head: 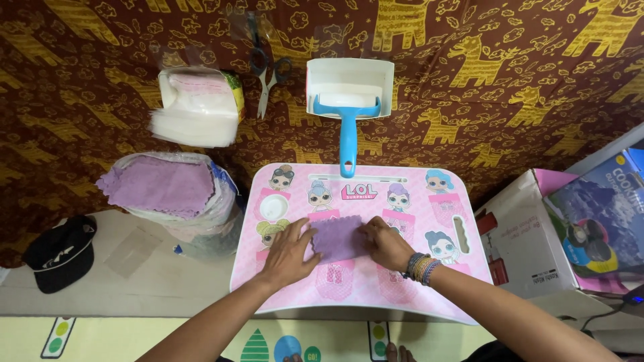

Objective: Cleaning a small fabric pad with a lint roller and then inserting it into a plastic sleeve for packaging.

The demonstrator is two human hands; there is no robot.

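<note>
A small purple cloth (337, 238) with scalloped edges lies folded on a pink lap table (416, 281) printed with cartoon dolls. My left hand (290, 253) presses on the cloth's left edge, fingers spread over it. My right hand (386, 243), with beaded bracelets on the wrist, grips the cloth's right edge. Both hands rest on the table's middle.
A blue-handled lint roller (347, 127) in a white tray lies beyond the table. Scissors (268, 74) and a pack of clear bags (196, 107) lie on the patterned fabric. A bag of purple cloths (161, 186) stands left, a black cap (59, 253) further left, cardboard boxes (577, 221) right.
</note>
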